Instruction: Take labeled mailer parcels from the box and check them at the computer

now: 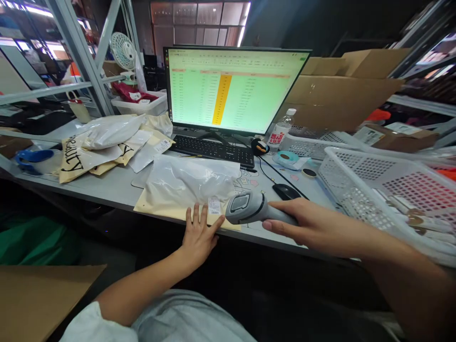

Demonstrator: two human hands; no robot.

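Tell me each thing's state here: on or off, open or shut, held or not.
Monitor: on, showing a table.
Scanner: held in right hand.
Front packet: lying flat, spread left hand at its near edge.
Bottle: capped.
Cardboard box: flaps raised.
Mouse: not held.
Fan: spinning or still, can't tell.

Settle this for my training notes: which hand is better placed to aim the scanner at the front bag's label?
Probably the right: the right hand grips the scanner, whose head is close to the label. The left hand rests spread on the bag's near edge, so it seems better suited to steadying.
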